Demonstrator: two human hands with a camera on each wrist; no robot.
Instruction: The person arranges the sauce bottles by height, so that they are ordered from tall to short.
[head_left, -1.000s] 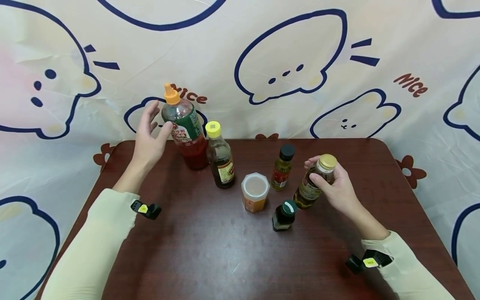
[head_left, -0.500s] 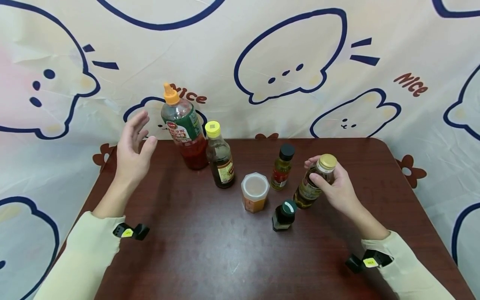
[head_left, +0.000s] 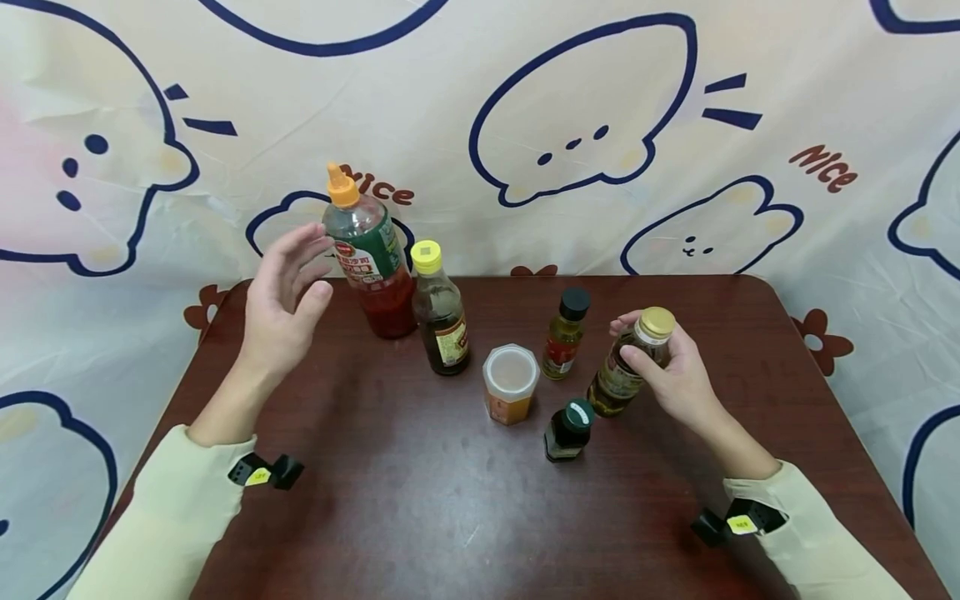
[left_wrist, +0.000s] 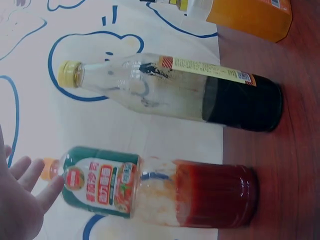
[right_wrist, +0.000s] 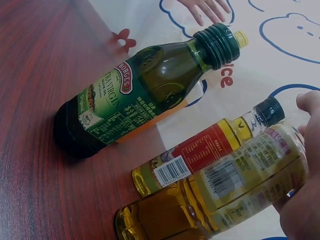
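Left grip (head_left: 281, 304): empty, fingers loosely extended beside the ketchup bottle (head_left: 372, 271); contact cannot be told
Right grip (head_left: 675, 379): thumb and fingers wrapped around the gold-capped bottle (head_left: 615, 383)
Gold-capped bottle: right of the octagonal jar (head_left: 511, 383)
Ketchup bottle: behind the jar, well to its left
Yellow-capped bottle (head_left: 441, 317): left, nearer the jar
Green-capped bottle (head_left: 567, 435): right, in front of the jar
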